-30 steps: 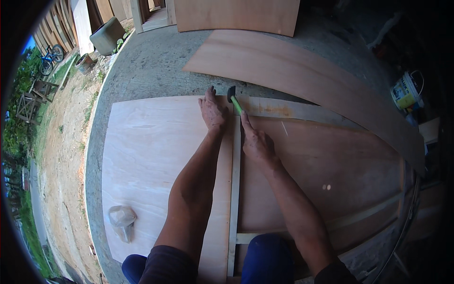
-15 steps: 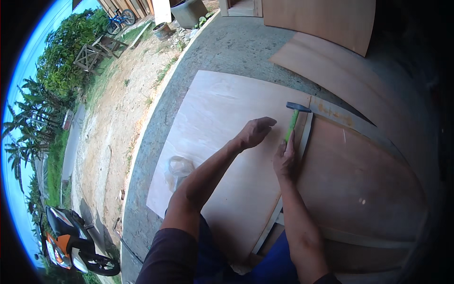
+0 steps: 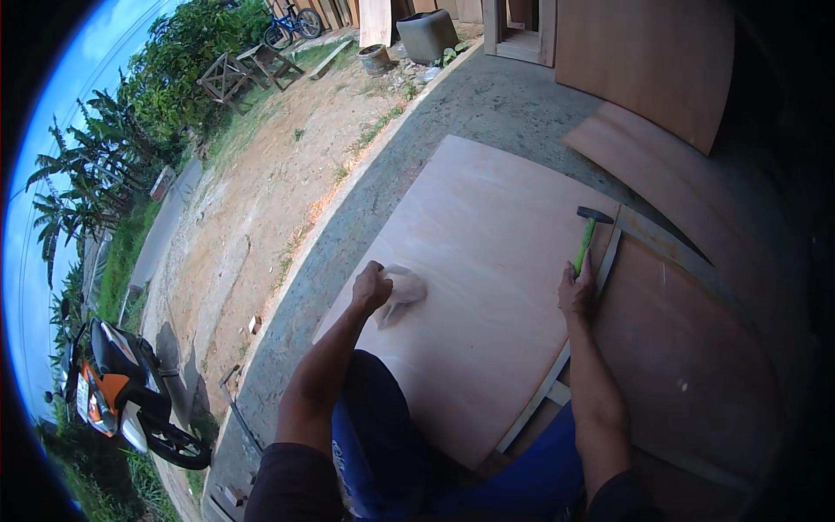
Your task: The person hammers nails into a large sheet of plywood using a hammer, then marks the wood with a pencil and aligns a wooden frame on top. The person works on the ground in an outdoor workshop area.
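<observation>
My right hand (image 3: 577,291) is wrapped round the green handle of a hammer (image 3: 587,237), whose dark head lies over the edge of a pale plywood sheet (image 3: 487,226). That edge rests along a wooden frame strip (image 3: 609,261). Over the left part of the sheet, my left hand (image 3: 372,289) is closed at the side of a clear plastic bag (image 3: 407,285) and appears to pinch it. What the bag holds is too blurred to make out.
Another panel (image 3: 687,339) lies right of the frame strip. Beyond it are a loose plywood sheet (image 3: 652,157) and an upright board (image 3: 648,70). Grey concrete (image 3: 348,235) borders the sheet on the left. Outside stand a motorbike (image 3: 130,391), a bucket (image 3: 374,59) and a bicycle (image 3: 291,24).
My left hand has moved from near the hammer back to the plastic bag and closed there. The right hand keeps the hammer at the sheet's edge. The whole view has shifted.
</observation>
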Demonstrator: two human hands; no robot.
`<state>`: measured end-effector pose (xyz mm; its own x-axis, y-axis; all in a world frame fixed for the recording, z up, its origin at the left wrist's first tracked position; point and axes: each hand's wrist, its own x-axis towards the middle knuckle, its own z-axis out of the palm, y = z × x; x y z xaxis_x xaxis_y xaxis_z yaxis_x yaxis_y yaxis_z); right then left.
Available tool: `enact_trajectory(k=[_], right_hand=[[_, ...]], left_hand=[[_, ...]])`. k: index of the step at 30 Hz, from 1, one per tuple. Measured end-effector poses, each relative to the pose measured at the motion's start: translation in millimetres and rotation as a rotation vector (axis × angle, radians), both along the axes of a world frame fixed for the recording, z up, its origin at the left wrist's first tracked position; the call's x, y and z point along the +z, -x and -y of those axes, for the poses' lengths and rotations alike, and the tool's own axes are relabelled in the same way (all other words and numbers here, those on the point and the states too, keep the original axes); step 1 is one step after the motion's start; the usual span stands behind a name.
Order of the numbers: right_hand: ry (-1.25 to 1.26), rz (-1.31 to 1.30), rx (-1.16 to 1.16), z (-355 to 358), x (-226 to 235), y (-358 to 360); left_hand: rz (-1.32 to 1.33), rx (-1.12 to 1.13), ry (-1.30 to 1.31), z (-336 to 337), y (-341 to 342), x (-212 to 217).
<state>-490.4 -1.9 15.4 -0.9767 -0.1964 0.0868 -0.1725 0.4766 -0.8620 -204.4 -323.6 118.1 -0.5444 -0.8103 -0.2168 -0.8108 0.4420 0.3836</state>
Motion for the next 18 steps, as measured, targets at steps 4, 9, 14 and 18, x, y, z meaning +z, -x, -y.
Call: enact_trajectory(k=[4, 9, 14, 18], right_hand=[[-0.282, 0.158, 0.072, -21.8, 33.5, -11.3], [-0.361, -0.389, 0.14, -27.1, 72.6, -92.8], [0.162, -0.152, 0.529, 2.4, 127.0, -176.8], [0.114, 0.22, 0.528, -1.9, 119.9, -185.2]], left_hand=[[-0.197, -0.063, -0.122, -35.2, 13.6, 16.6], [-0.206, -0.197, -0.043, -92.8, 26.6, 45.3], [-0.352, -0.369, -0.21, -155.7, 42.7, 36.7], [-0.516, -0.235, -0.337, -189.1, 36.1, 27.5]])
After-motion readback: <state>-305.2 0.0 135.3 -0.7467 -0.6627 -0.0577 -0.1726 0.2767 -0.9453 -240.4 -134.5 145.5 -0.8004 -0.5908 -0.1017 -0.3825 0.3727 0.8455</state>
